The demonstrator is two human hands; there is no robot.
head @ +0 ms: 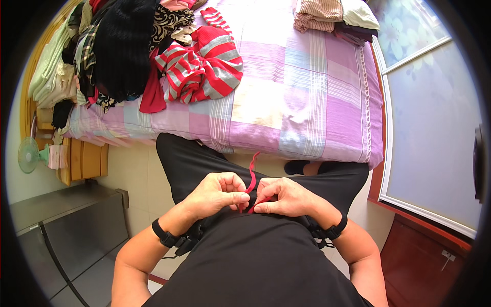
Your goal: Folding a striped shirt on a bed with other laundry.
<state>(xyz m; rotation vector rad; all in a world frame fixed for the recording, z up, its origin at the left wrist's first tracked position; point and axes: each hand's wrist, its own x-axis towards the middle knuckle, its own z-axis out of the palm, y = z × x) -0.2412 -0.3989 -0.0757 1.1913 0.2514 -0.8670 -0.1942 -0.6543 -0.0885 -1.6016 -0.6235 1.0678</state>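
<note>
Both hands are close together in front of my black shirt (253, 261), above my lap. My left hand (224, 192) pinches a narrow red fabric strip (252, 174) between thumb and fingers, and one loose end rises in a curve toward the bed. My right hand (282, 195) grips another stretch of red strip (262, 201) near the shirt. Whether both stretches belong to one strip I cannot tell, as the fingers and shirt hide part of it. Black trousers (191, 165) cover my spread legs beneath the hands.
A bed with a checked purple bedspread (261, 115) lies ahead. Heaped clothes (122, 50), including a red-and-grey striped garment (215, 65), cover its left side; folded clothes (318, 15) sit far right. A small green fan (30, 155) and grey refrigerator (84, 222) stand left, frosted sliding panels (429, 126) right.
</note>
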